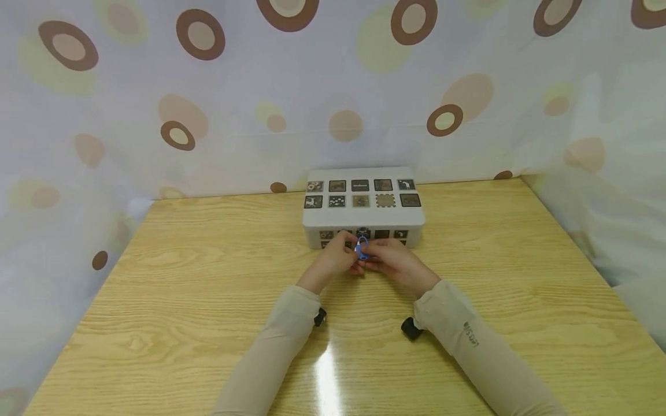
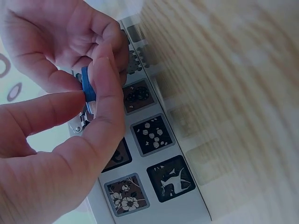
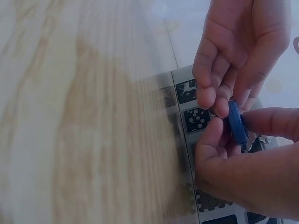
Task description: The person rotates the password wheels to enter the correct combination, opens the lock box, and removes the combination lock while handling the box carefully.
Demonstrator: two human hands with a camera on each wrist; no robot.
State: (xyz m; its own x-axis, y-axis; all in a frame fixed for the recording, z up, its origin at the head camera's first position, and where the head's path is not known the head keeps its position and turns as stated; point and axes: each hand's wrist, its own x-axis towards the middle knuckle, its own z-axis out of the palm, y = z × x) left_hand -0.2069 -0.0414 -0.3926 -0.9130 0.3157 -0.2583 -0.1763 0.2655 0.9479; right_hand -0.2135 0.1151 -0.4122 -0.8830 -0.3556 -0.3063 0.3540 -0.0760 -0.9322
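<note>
A small blue padlock (image 1: 362,252) is held between both hands, just in front of the metal latch (image 1: 363,232) on a white box (image 1: 364,218). My left hand (image 1: 335,256) pinches it from the left with thumb and fingers. From the other side my right hand (image 1: 393,261) grips it, its thumb against the blue body (image 3: 237,122) in the right wrist view. In the left wrist view only the edge of the padlock (image 2: 87,85) shows between the fingertips. Whether its shackle passes through the latch, I cannot tell.
The box has a shut lid with dark square pictures and stands at the back of the wooden table (image 1: 218,289). Behind it hangs a patterned curtain (image 1: 307,104). Black straps (image 1: 411,328) sit at both wrists.
</note>
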